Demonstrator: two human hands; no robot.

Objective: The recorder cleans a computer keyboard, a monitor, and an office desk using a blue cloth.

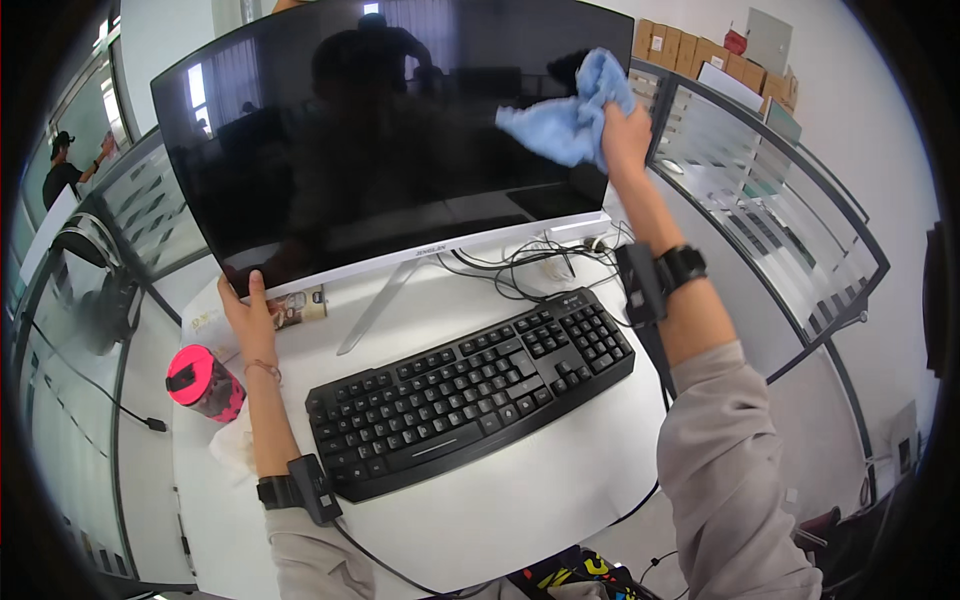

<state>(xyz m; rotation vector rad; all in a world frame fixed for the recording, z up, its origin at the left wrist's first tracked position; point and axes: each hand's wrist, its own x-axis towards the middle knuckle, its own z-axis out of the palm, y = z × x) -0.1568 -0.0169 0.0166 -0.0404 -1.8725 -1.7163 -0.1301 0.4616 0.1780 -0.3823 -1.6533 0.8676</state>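
A large computer monitor [360, 150] with a dark, reflective screen and a silver lower bezel stands on the white desk [555, 480]. My left hand [249, 315] grips its lower left corner, thumb on the front. Bunched in my right hand [628, 139] is a light blue cloth [570, 124], held against the right part of the screen. Part of the cloth is hidden in my fingers. Below the monitor lies a black keyboard [472, 394], tilted on the desk between my forearms.
A pink-lidded cup [206, 382] stands left of my left forearm, beside crumpled white tissue [234, 450]. Tangled black cables [517, 262] lie under the monitor's right side. Glass partitions [739, 202] flank the desk. Cardboard boxes [697, 56] are stacked behind; another person [64, 172] stands far left.
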